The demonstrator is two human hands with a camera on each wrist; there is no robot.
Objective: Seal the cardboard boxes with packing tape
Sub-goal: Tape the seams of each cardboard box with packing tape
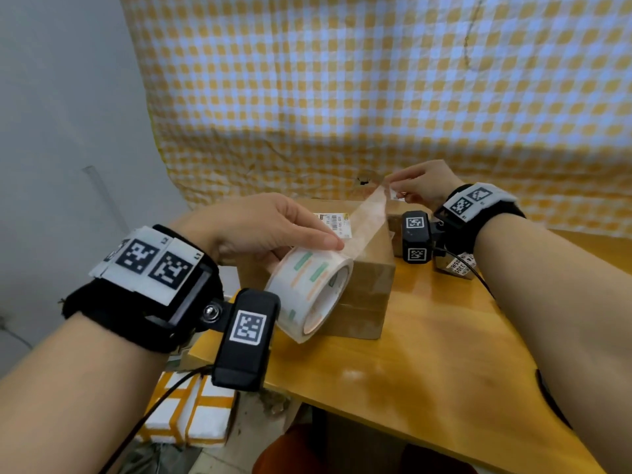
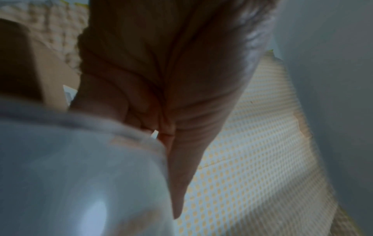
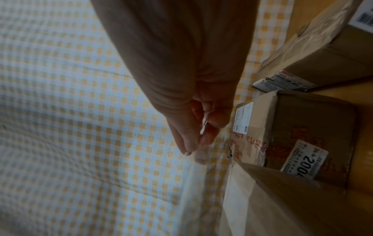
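Observation:
A brown cardboard box (image 1: 366, 285) with a white label sits on the wooden table (image 1: 427, 371). My left hand (image 1: 260, 227) holds a roll of clear packing tape (image 1: 311, 292) against the box's near left corner, fingers laid over the roll. A strip of tape (image 1: 369, 217) runs from the roll up and back over the box top. My right hand (image 1: 420, 186) pinches the free end of that strip above the box's far edge. In the left wrist view the roll (image 2: 80, 175) is a blurred pale mass under the palm. In the right wrist view the fingertips (image 3: 189, 146) pinch the tape end.
More cardboard boxes (image 3: 310, 127) with shipping labels stand behind and to the right of the box. A yellow-and-white checked cloth (image 1: 376, 97) hangs at the back. White foam boxes (image 1: 191, 412) with orange tape sit on the floor at the left. A black cable (image 1: 478, 282) trails from the right wrist.

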